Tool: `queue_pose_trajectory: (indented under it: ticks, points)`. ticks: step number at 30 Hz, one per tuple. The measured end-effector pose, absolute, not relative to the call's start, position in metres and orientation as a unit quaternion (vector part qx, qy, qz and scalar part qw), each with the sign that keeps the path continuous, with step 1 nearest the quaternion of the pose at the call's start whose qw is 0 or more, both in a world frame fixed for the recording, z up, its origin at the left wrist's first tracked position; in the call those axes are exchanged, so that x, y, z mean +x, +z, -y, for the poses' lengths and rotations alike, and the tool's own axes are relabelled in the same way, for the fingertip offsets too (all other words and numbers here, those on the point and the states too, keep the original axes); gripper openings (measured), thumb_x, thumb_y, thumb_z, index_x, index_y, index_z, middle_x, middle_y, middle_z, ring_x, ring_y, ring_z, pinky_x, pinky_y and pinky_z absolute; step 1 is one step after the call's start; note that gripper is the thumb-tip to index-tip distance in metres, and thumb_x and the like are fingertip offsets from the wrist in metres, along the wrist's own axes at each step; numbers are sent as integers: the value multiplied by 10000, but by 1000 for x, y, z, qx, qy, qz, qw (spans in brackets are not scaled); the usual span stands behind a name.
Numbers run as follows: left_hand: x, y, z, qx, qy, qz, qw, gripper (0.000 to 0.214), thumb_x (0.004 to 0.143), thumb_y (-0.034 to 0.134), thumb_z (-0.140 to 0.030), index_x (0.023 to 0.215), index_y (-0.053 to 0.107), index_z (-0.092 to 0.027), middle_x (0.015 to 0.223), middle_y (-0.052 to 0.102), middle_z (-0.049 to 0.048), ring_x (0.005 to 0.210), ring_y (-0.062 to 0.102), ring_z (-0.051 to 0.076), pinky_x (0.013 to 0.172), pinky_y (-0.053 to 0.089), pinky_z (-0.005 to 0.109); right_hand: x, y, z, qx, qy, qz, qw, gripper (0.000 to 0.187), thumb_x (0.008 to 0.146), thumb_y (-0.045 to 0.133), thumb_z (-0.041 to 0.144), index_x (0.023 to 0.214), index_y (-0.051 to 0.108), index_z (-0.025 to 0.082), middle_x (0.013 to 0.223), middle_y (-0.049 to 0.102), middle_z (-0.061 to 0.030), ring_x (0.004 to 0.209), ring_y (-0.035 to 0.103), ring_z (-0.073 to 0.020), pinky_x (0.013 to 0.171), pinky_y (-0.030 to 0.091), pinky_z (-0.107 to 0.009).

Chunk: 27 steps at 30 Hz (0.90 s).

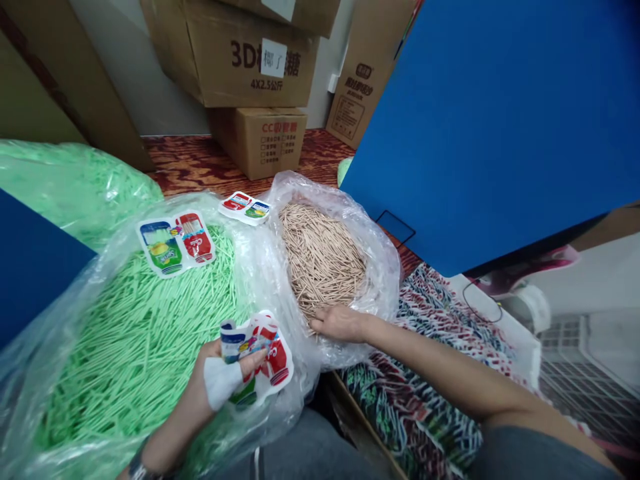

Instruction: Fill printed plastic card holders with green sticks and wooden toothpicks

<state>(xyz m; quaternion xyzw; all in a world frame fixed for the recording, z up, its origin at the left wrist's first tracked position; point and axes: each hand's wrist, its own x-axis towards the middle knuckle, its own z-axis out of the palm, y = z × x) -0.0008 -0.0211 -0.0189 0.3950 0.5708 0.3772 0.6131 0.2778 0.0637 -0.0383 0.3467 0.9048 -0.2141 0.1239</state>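
Note:
My left hand (227,373), with a white wrap around the base of its thumb, grips a printed plastic packet (274,353) showing a red cola can picture. The packet is bent, and its left edge curls up. Below it spreads a clear bag of thin green sticks (150,340). At the near edge of a second clear bag, my right hand (343,323) dips its fingertips among thin brown sticks (325,260). Those fingers are drawn together, and what lies between them is hidden. A flat printed packet (177,243) with green and red can pictures rests on the green sticks.
Another printed packet (245,207) lies between the two bags. Cardboard boxes (250,60) stand behind. A large blue panel (490,120) slants in at the right. Many small striped wrapped pieces (435,320) fill a container at right. More green sticks (75,187) lie bagged at left.

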Motion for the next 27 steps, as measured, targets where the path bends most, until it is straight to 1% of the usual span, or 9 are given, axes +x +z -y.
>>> queue_pose_trajectory:
  ticks: [4, 6, 8, 11, 13, 15, 18, 22, 27]
  points:
    - [-2, -15, 21, 399, 383, -572, 606, 264, 620, 765, -336, 779, 717, -131, 691, 740, 55, 636, 681, 228, 592, 540, 298, 284, -40, -71, 378, -255, -886, 88, 74, 829, 536, 219, 860, 603, 211, 908, 595, -53, 782, 549, -182, 706, 421, -312]
    - [-2, -13, 21, 398, 386, -569, 608, 245, 614, 767, -335, 747, 717, -136, 669, 736, 50, 598, 672, 217, 569, 532, 289, 292, -35, -79, 415, -331, -847, -4, 107, 838, 544, 299, 856, 593, 205, 895, 579, -43, 784, 535, -175, 718, 423, -313]
    - [0, -11, 20, 387, 391, -559, 621, 246, 602, 770, -342, 727, 720, -136, 664, 737, 56, 590, 672, 220, 571, 535, 296, 298, -29, -87, 443, -409, -792, -96, 212, 884, 471, 381, 840, 574, 202, 849, 572, -29, 763, 527, -156, 697, 428, -290]
    - [8, -9, 17, 364, 411, -553, 627, 263, 580, 778, -338, 737, 722, -135, 677, 742, 62, 607, 677, 226, 597, 541, 306, 296, -20, -94, 492, -548, -635, -234, 320, 892, 408, 504, 827, 513, 209, 722, 535, 4, 649, 511, -126, 514, 390, -214]
    - [15, -8, 13, 363, 424, -554, 617, 264, 583, 778, -327, 750, 717, -132, 681, 741, 58, 613, 675, 220, 604, 537, 302, 286, -14, -96, 507, -614, -513, -321, 341, 847, 455, 563, 850, 466, 223, 663, 482, 31, 597, 507, -118, 434, 344, -184]
    - [22, -6, 8, 376, 429, -557, 604, 251, 590, 773, -317, 732, 705, -121, 666, 735, 61, 609, 668, 217, 596, 531, 298, 270, -4, -97, 493, -651, -426, -389, 360, 798, 531, 573, 873, 437, 234, 638, 439, 54, 584, 522, -114, 440, 377, -184]
    - [33, -3, 0, 403, 440, -567, 568, 238, 586, 767, -297, 715, 685, -115, 668, 728, 60, 603, 657, 210, 579, 517, 286, 242, 20, -94, 446, -651, -366, -493, 347, 789, 572, 542, 865, 427, 237, 636, 418, 66, 574, 535, -107, 514, 460, -225]
    - [44, -3, -7, 449, 460, -563, 519, 220, 648, 734, -313, 736, 659, -126, 687, 707, 37, 599, 636, 189, 564, 500, 269, 205, 56, -80, 378, -538, -425, -622, 266, 873, 464, 516, 907, 418, 257, 644, 436, 58, 639, 565, -129, 651, 513, -306]
    - [47, -8, -6, 489, 469, -557, 479, 234, 712, 701, -341, 654, 569, -157, 599, 611, -14, 552, 567, 150, 537, 452, 244, 175, 75, -63, 304, -452, -489, -682, 181, 934, 379, 448, 954, 399, 270, 656, 486, 47, 697, 600, -152, 832, 488, -421]
